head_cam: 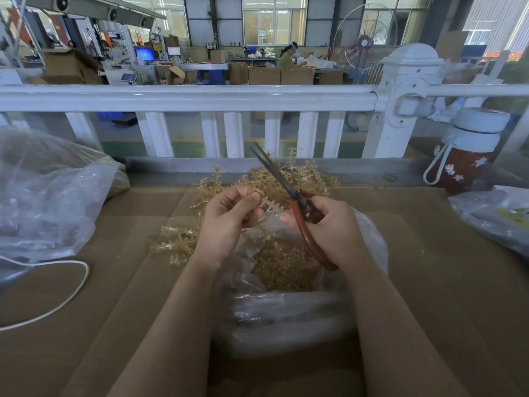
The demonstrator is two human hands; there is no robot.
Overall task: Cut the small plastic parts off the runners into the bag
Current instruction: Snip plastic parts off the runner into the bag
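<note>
**Desk:** What's nearest the camera?

**Me:** I see the clear bag at six o'clock, mouth open upward, with a heap of cut amber parts in it. Both forearms reach over it from the bottom edge.

**Desk:** And the hands?

**Me:** My left hand sits just at eleven o'clock of the bag mouth, fingers curled, thumb and fingertips pinching a runner. The runner sticks out of the pinch toward three o'clock, its long axis roughly level, ending close to the right fingertips. My right hand is wrapped around the red handles of the scissors. Their long axis runs from five o'clock at the handle loop up to eleven o'clock at the tip. The blades look nearly together and point away from me, passing just beyond the runner; I can't tell whether they touch it.

**Desk:** Farther out?

**Me:** A pile of uncut runners lies at twelve o'clock, more runners at nine. Beyond, a white railing, and a bottle at two o'clock.
</note>
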